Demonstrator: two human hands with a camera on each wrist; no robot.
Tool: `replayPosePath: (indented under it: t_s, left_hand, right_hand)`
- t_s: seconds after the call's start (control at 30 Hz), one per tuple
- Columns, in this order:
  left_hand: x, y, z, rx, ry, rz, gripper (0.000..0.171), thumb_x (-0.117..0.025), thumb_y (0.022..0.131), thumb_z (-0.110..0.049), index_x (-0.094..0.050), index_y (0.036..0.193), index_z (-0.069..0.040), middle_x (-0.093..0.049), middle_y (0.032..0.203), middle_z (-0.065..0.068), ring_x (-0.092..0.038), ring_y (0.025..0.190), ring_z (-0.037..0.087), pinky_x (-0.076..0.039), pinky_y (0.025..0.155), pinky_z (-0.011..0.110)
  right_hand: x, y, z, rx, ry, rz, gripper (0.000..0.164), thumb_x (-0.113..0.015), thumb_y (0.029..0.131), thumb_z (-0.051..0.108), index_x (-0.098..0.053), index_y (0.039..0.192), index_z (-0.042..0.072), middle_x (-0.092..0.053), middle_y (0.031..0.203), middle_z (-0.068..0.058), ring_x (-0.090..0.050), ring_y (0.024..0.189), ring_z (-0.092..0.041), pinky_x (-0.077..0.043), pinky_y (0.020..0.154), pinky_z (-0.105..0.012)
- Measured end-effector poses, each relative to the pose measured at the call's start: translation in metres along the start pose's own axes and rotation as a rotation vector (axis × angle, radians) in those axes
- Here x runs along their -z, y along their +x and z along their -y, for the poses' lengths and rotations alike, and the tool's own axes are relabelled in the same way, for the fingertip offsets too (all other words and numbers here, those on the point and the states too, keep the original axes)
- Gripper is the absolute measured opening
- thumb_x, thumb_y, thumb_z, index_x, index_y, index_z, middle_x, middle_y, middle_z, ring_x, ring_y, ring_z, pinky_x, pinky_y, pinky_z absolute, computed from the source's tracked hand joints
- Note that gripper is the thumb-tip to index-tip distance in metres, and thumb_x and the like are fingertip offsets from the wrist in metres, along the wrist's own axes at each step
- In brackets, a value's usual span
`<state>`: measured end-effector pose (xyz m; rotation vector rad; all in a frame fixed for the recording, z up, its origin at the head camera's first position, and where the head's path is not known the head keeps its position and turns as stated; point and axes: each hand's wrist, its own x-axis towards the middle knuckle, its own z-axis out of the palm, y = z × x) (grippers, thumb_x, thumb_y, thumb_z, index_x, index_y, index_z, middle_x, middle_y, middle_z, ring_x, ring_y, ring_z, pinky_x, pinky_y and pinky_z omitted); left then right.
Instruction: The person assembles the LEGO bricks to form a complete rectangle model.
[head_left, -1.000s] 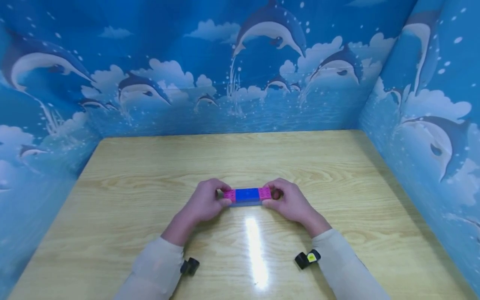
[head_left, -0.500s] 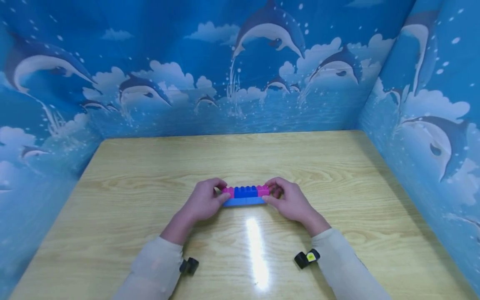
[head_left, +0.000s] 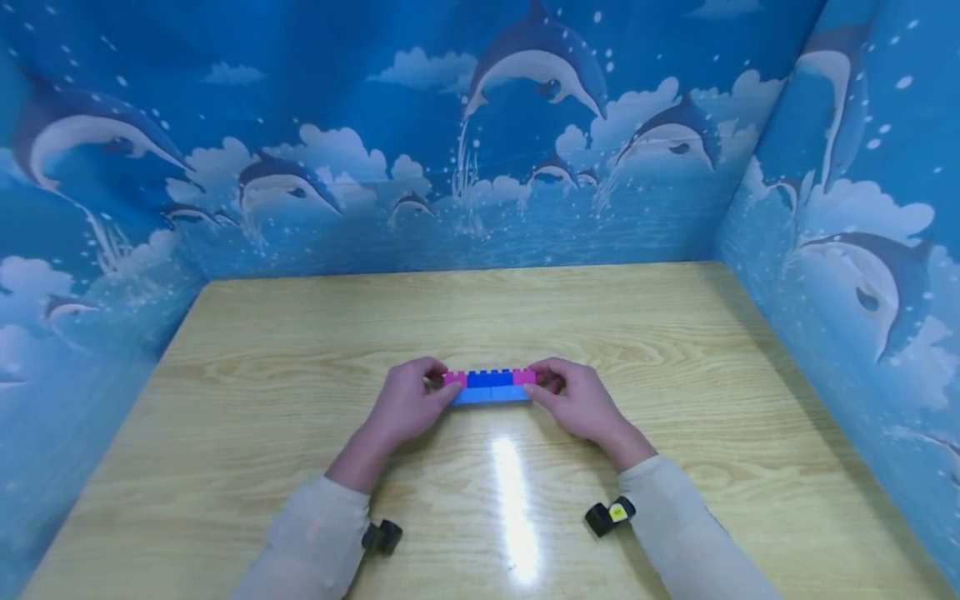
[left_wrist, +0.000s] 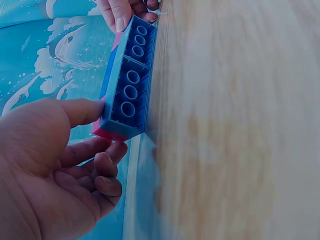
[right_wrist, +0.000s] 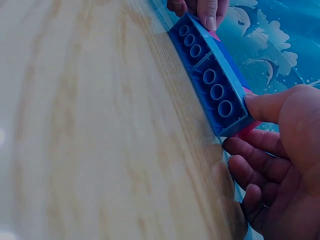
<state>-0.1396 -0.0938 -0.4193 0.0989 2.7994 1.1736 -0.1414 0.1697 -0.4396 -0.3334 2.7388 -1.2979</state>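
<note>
A bar of joined toy building bricks is held between both hands in the head view. Its top row has a dark blue brick (head_left: 490, 379) between two pink bricks (head_left: 455, 380). Below them run two lighter blue bricks (head_left: 491, 394), end to end. The left hand (head_left: 408, 400) pinches the left end, thumb on the near side. At the other end the right hand (head_left: 577, 400) grips likewise. Both wrist views show the hollow underside with round tubes (left_wrist: 131, 92), tilted off the table. The fingers behind the bar are partly hidden in the head view.
The wood-grain table (head_left: 315, 325) spreads around the hands, with a bright light reflection in front. A blue dolphin-print backdrop (head_left: 360, 217) rises behind the table and along its sides. Black wrist-worn devices (head_left: 382, 537) sit at both sleeves.
The bar has tipped back: its studded top faced up a second ago, and now its near side and lighter blue lower row show more. Both hands keep their grip with little movement.
</note>
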Motion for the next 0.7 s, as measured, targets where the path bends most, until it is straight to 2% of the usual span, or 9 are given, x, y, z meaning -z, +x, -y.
replayPosePath:
  t_s: [0.2, 0.37, 0.7]
  left_hand:
    - [-0.002, 0.005, 0.001, 0.022, 0.02, 0.0, 0.034, -0.072, 0.093, -0.037, -0.07, 0.112, -0.009, -0.064, 0.095, 0.001, -0.059, 0.085, 0.019, -0.055, 0.074, 0.032]
    - [-0.002, 0.008, 0.001, 0.018, 0.025, 0.006, 0.036, -0.07, 0.094, -0.038, -0.07, 0.113, -0.006, -0.064, 0.094, 0.002, -0.059, 0.084, 0.019, -0.055, 0.075, 0.033]
    - [-0.005, 0.014, 0.001, 0.067, 0.021, 0.022, 0.038, -0.067, 0.096, -0.041, -0.069, 0.114, -0.007, -0.063, 0.09, 0.001, -0.058, 0.081, 0.019, -0.053, 0.071, 0.032]
  right_hand:
    - [-0.001, 0.004, -0.001, 0.024, -0.035, -0.013, 0.034, -0.069, 0.096, 0.033, -0.068, 0.122, 0.01, -0.064, 0.097, 0.002, -0.057, 0.086, -0.017, -0.051, 0.074, -0.035]
    - [0.0, 0.006, 0.001, 0.026, -0.07, -0.012, 0.034, -0.065, 0.099, 0.032, -0.068, 0.123, 0.008, -0.063, 0.095, 0.0, -0.056, 0.085, -0.018, -0.051, 0.074, -0.035]
    - [-0.001, 0.008, 0.004, 0.057, -0.132, 0.002, 0.037, -0.057, 0.103, 0.028, -0.065, 0.128, 0.003, -0.063, 0.098, -0.004, -0.056, 0.086, -0.019, -0.051, 0.076, -0.038]
